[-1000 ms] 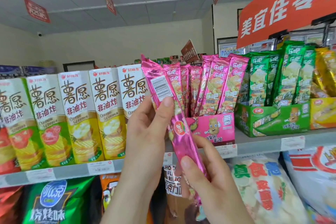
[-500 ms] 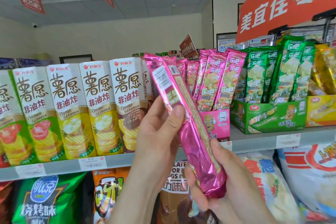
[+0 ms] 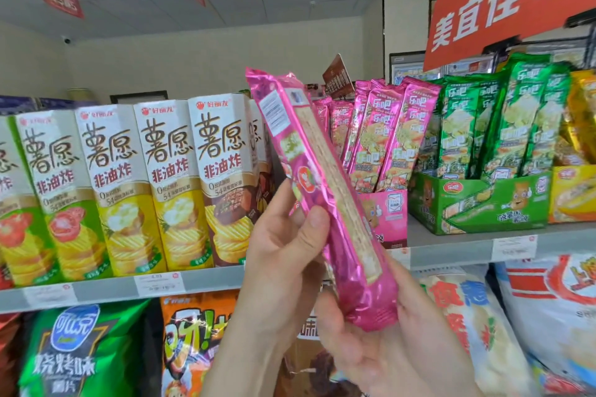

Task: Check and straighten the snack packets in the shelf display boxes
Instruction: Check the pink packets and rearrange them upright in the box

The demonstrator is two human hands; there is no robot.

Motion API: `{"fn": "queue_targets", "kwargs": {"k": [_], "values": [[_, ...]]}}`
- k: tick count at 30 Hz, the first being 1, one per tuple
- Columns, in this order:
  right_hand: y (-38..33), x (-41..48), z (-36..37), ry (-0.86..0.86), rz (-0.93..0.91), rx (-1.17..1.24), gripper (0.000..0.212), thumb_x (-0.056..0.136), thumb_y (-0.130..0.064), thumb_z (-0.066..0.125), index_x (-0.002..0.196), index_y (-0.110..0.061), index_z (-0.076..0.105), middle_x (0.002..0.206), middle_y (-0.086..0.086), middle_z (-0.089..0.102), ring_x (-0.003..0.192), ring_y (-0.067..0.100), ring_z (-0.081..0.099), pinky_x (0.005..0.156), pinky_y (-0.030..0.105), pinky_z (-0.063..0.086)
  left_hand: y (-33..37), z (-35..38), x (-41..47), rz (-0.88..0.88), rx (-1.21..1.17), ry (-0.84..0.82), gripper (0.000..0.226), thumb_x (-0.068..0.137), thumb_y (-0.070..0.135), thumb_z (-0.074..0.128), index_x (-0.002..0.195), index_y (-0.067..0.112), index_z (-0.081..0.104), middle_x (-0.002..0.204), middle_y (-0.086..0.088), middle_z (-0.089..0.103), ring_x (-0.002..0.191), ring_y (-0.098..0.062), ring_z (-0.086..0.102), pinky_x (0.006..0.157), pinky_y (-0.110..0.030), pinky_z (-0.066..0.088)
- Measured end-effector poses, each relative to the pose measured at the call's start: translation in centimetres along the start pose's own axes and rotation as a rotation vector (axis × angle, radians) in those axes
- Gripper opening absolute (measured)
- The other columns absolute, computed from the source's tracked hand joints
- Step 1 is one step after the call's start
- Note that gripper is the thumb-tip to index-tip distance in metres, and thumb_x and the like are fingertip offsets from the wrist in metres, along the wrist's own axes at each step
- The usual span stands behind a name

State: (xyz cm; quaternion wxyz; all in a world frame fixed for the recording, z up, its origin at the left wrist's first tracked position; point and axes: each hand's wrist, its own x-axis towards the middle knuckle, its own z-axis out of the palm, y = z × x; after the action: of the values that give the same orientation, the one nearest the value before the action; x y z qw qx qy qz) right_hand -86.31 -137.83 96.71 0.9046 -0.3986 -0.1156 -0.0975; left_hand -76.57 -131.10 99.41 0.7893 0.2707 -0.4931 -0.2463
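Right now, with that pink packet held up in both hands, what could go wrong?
The pink packet is shiny foil, held tilted by the left hand at its middle and the right hand at its base; it might slip. A tight grip could crush what is inside. Sliding it into the pink display box could tip the leaning packets there further.

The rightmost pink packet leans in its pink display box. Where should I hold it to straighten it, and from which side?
Probably pinch the rightmost pink packet near its top, from the front: that end stands free above the pink display box, while its foot sits inside and the green packets crowd its right side.
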Motion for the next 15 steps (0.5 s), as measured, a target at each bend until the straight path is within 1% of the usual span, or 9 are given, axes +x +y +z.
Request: {"fn": "queue_targets", "kwargs": {"k": [1,2,4,6,8,9,11,13,15], "values": [[0.6,-0.1,-0.8,-0.054,0.001,0.025,0.083,0.078,-0.052,0.072,0.139,-0.006,0.042,0.092,0.012,0.062,0.068,0.012,0.068,0.057,0.021,0.056,0.0,-0.1,0.1,0.0,-0.044,0.009,0.057,0.063,0.034,0.088,0.114,0.016,0.07,0.091,-0.009,0.071,0.07,-0.014,0.067,0.066,-0.024,0.057],[1.1,-0.1,-1.2,-0.156,0.001,0.093,0.082,0.084,-0.051,0.067,0.143,-0.005,0.032,0.095,0.011,0.061,0.072,0.012,0.067,0.06,0.02,0.055,0.0,-0.2,0.1,-0.008,-0.08,0.013,0.055,0.065,0.033,0.087,0.114,0.014,0.07,0.091,-0.013,0.068,0.064,-0.011,0.063,0.062,-0.022,0.055],[1.5,0.0,-0.8,-0.255,-0.075,0.064,0.064,0.099,-0.049,0.043,0.144,-0.007,0.027,0.094,0.01,0.058,0.072,0.011,0.062,0.059,0.018,0.048,0.0,-0.2,0.2,-0.031,-0.123,0.024,0.052,0.073,0.031,0.081,0.119,0.012,0.066,0.1,-0.02,0.06,0.064,-0.013,0.053,0.061,-0.022,0.049],[1.8,-0.1,-1.2,-0.167,-0.147,-0.011,0.058,0.097,-0.046,0.05,0.142,-0.009,0.04,0.086,0.01,0.058,0.065,0.011,0.058,0.054,0.019,0.04,0.0,-0.2,0.5,-0.026,-0.122,0.027,0.058,0.08,0.037,0.072,0.128,0.009,0.057,0.109,-0.021,0.063,0.079,-0.023,0.056,0.069,-0.031,0.051],[1.7,-0.1,-1.4,0.008,-0.195,-0.102,0.061,0.079,-0.047,0.076,0.126,-0.011,0.062,0.074,0.011,0.06,0.054,0.012,0.054,0.047,0.018,0.04,0.5,0.2,0.9,0.033,-0.051,0.042,0.073,0.076,0.051,0.074,0.13,0.007,0.053,0.108,-0.015,0.067,0.084,-0.023,0.063,0.075,-0.036,0.053],[1.5,-0.2,-1.4,0.145,-0.243,-0.192,0.067,0.062,-0.051,0.087,0.114,-0.013,0.069,0.068,0.01,0.06,0.049,0.013,0.053,0.044,0.019,0.04,0.8,0.4,1.2,0.076,0.022,0.072,0.07,0.072,0.056,0.076,0.124,0.012,0.057,0.102,-0.009,0.069,0.082,-0.019,0.064,0.074,-0.035,0.054],[1.4,-0.4,-1.5,0.409,-0.391,-0.52,0.074,0.039,-0.064,0.089,0.1,-0.026,0.075,0.065,0.0,0.066,0.05,0.011,0.057,0.046,0.018,0.045,1.4,0.4,1.7,0.153,0.196,0.178,0.04,0.073,0.053,0.074,0.103,0.028,0.069,0.087,0.001,0.069,0.075,-0.013,0.062,0.07,-0.031,0.053],[1.8,-0.5,-1.4,0.51,-0.619,-0.869,0.064,0.047,-0.072,0.08,0.099,-0.036,0.072,0.076,-0.005,0.073,0.062,0.005,0.065,0.054,0.015,0.05,1.6,0.3,2.2,0.185,0.242,0.282,0.018,0.078,0.046,0.07,0.09,0.033,0.071,0.082,0.001,0.065,0.074,-0.014,0.061,0.071,-0.035,0.053],[2.0,-0.5,-1.8,0.618,-0.833,-1.099,0.054,0.059,-0.072,0.074,0.101,-0.038,0.068,0.084,-0.006,0.072,0.067,0.007,0.066,0.056,0.017,0.052,1.3,0.7,2.4,0.171,0.165,0.291,0.02,0.082,0.037,0.068,0.097,0.024,0.068,0.087,-0.006,0.065,0.08,-0.021,0.063,0.076,-0.044,0.055]]}}
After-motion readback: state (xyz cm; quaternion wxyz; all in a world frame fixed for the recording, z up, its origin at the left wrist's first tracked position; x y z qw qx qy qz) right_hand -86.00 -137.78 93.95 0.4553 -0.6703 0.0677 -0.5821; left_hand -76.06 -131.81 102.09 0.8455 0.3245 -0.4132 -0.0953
